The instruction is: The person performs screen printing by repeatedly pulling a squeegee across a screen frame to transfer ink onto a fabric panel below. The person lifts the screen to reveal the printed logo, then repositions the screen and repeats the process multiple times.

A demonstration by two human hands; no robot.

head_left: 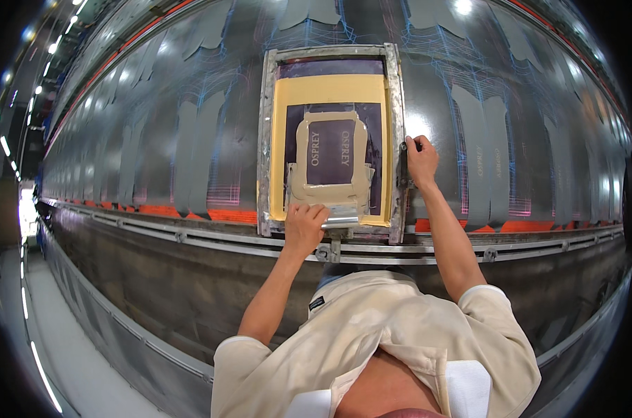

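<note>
Operator's clothing: cream short-sleeved shirt (399,306), dark blue legwear (328,276).
Shirt body: soft, creased cloth with faint tan patches. Left sleeve (239,373) and right sleeve (500,324): wide, ending near the elbow, each opening edged by a narrow white band. Collar (469,386): spread open, white on the visible faces, above a V-shaped neck opening with a cream placket (426,357). Label (317,303): small, dark, rectangular, on the shirt's left near the hem. Legwear: visible as a narrow strip between the hem and the near edge of the tabletop (243,167). Left hand (305,228) and right hand (422,160): bare.
</note>
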